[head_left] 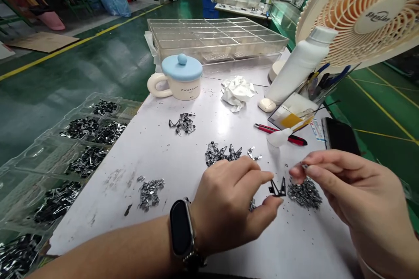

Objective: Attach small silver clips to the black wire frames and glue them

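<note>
Left hand, black band at the wrist, low over the white table; thumb and forefinger pinched together on a small black clip part, held just above the tabletop. Right hand just beside it, fingers drawn together on a tiny metal piece at their tips; piece too small to tell more. Directly under and between both hands, a heap of small grey metal bits on the table. Further up, a pile of dark clips near the left knuckles; another small pile mid-table; a silvery pile to the left of the left hand. Red and black pen and a white squeeze bottle lying above the hands, dark phone near the right edge. Cream mug with blue lid, crumpled tissue, big white bottle and clear compartment box at the far end. Peach fan top right. Clear blister trays with dark parts off the left table edge.
</note>
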Demonstrator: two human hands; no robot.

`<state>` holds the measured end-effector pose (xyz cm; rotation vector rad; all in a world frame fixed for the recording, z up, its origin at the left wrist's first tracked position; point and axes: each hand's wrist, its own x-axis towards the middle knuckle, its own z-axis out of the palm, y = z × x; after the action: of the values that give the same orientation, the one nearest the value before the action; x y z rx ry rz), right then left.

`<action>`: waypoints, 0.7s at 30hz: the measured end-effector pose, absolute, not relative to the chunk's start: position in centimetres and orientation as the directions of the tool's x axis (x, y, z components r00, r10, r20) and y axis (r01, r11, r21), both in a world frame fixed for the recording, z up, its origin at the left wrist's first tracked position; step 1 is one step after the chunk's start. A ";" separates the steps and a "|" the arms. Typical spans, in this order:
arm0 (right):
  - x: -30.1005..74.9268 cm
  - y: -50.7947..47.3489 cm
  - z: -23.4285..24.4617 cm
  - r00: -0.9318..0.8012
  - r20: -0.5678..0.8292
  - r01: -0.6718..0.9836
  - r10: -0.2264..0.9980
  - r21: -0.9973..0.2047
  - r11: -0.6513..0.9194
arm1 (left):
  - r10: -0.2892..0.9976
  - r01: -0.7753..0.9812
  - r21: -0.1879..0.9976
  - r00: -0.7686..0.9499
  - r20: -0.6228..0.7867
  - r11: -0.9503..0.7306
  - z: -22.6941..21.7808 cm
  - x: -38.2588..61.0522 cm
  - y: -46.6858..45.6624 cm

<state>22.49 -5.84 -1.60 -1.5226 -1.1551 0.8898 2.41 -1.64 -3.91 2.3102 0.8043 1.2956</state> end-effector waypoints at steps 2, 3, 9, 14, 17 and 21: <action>22.2 -6.3 -1.9 0.242 0.093 0.325 0.966 -0.946 0.010 | 0.627 0.322 0.539 0.418 0.657 -0.779 -3.9 2.4 -1.6; 22.1 -6.5 -2.0 0.205 0.143 0.382 0.968 -0.922 0.055 | 0.621 0.329 0.527 0.419 0.662 -0.784 -3.9 2.4 -1.6; 21.2 -6.5 -2.1 -0.049 0.340 0.630 0.939 -0.719 0.293 | 0.622 0.352 0.513 0.427 0.656 -0.783 -3.9 2.5 -1.6; 21.0 -6.3 -2.4 -0.114 0.352 0.685 0.929 -0.649 0.330 | 0.627 0.371 0.507 0.412 0.662 -0.778 -3.9 2.6 -1.7; 21.0 -6.3 -2.5 -0.131 0.353 0.702 0.927 -0.627 0.338 | 0.633 0.371 0.514 0.412 0.655 -0.774 -3.9 2.7 -1.6; 20.9 -6.1 -2.6 -0.147 0.345 0.702 0.927 -0.623 0.344 | 0.636 0.377 0.514 0.404 0.657 -0.770 -4.0 2.7 -1.6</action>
<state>20.86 -6.08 -2.59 -1.4240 -1.9163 0.4131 2.72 -1.57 -3.95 2.3799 0.8848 1.3015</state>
